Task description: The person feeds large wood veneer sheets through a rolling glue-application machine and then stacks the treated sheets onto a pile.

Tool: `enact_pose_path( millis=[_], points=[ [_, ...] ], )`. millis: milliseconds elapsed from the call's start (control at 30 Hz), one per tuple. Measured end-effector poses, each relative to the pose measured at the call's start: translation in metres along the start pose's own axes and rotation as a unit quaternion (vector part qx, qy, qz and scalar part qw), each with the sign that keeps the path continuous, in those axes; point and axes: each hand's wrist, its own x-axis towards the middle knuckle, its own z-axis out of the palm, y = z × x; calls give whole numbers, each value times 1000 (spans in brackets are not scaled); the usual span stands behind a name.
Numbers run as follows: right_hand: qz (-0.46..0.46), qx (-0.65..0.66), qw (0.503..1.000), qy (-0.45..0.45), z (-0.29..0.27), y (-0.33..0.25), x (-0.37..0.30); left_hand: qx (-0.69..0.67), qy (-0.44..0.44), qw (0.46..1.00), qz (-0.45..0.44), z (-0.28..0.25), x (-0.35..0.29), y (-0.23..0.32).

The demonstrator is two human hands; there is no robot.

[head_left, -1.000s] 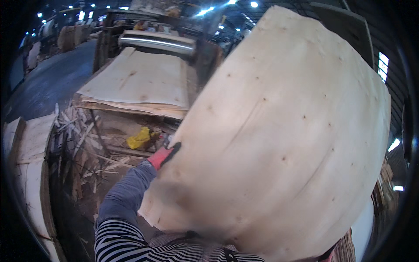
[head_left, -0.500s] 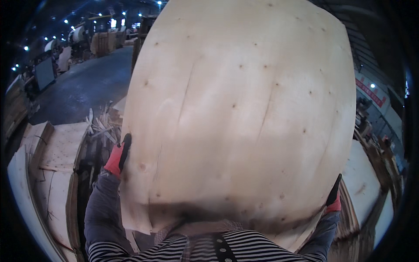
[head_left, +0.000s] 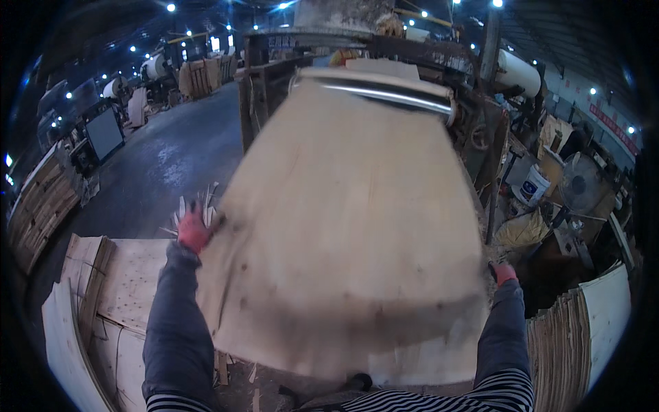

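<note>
A large pale wood veneer sheet stretches out before me, blurred by motion, its far end at the bright metal roller of a machine. Beside the sheet's left edge, my left hand, in a red glove with dark fingertips, has its fingers spread and grips nothing. My right hand, gloved the same way, is at the sheet's right edge. Its fingers are small and partly hidden, so whether they grip the edge cannot be made out.
Stacked veneer lies at my left, and another upright-edged stack stands at near right. Wood scraps lie beyond my left hand. Farther right are a white bucket and a round fan. Grey floor runs along the left.
The sheet, raised and filling the view before, has come down and away from me, uncovering the roller machine. My left hand has opened off its edge; both arms now reach farther forward.
</note>
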Motion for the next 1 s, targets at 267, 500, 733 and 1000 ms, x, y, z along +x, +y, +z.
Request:
enact_pose_path(
  millis=[267, 500, 733, 1000],
  points=[
    [-124, -8, 990, -59, -23, -290, -140, 40, -211, 977, -12, 95, -93, -89],
    [-86, -49, 995, 13, 22, -328, -197, -10, -179, 983, 30, 63, -56, -125],
    [-64, -72, 995, 12, 33, -324, -199, -121, -191, 970, -94, 105, -61, -202],
    [-54, -50, 997, 26, 56, -326, -157, -149, -70, 986, 9, 99, -1, -184]
  ],
)
